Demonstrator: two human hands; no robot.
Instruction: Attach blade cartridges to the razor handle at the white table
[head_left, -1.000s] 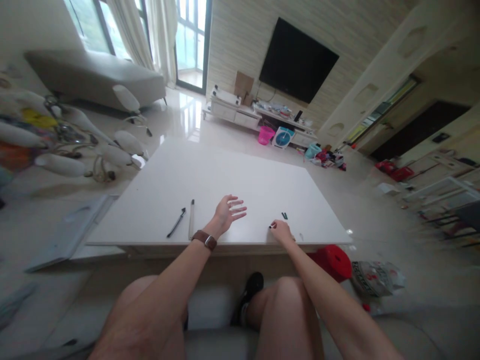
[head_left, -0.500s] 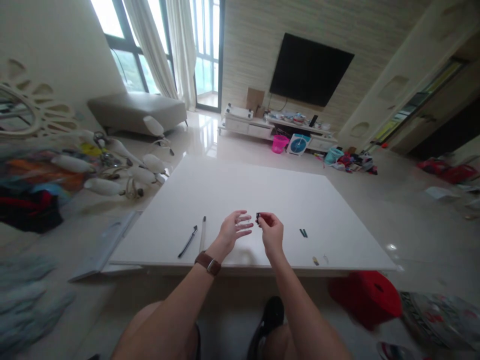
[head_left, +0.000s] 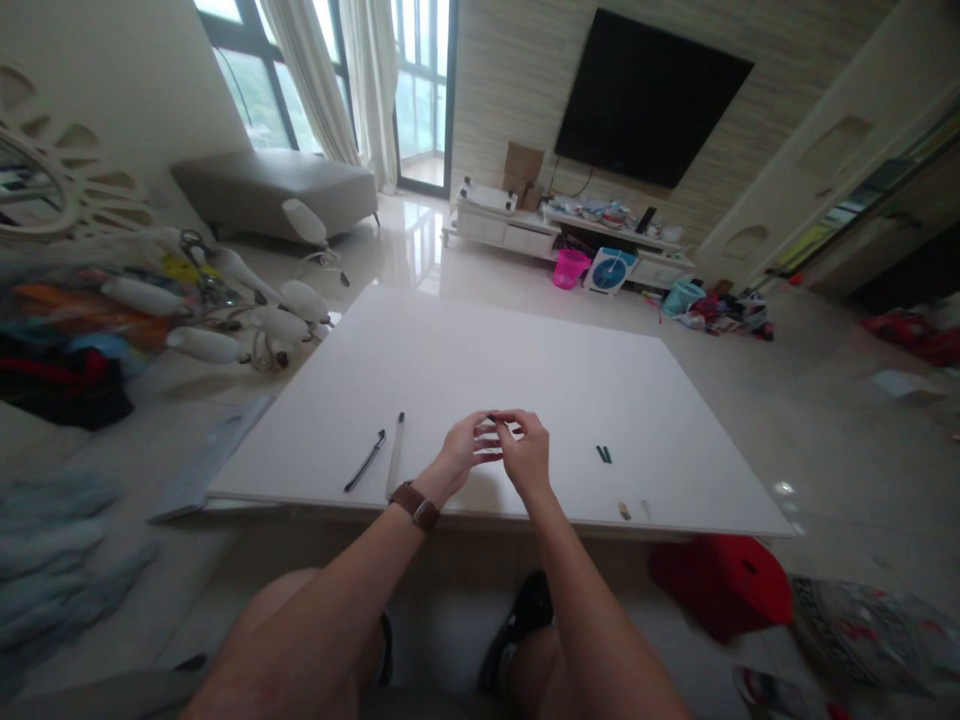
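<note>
Left hand [head_left: 465,450] and right hand [head_left: 527,455] pinch a small dark piece [head_left: 495,419] together above the table [head_left: 525,350], while the tube [head_left: 395,456], black clip [head_left: 365,461] and another dark bit [head_left: 604,454] lie apart, seemingly not yet joined.

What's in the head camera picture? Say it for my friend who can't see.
The left hand and right hand pinch a tiny dark piece together over a white table. A black clip and a pale stick lie to their left, small dark bits to their right.

On table [head_left: 525,350]: pen [head_left: 365,461] left of rod [head_left: 395,455], small piece [head_left: 604,454] well right.
</note>
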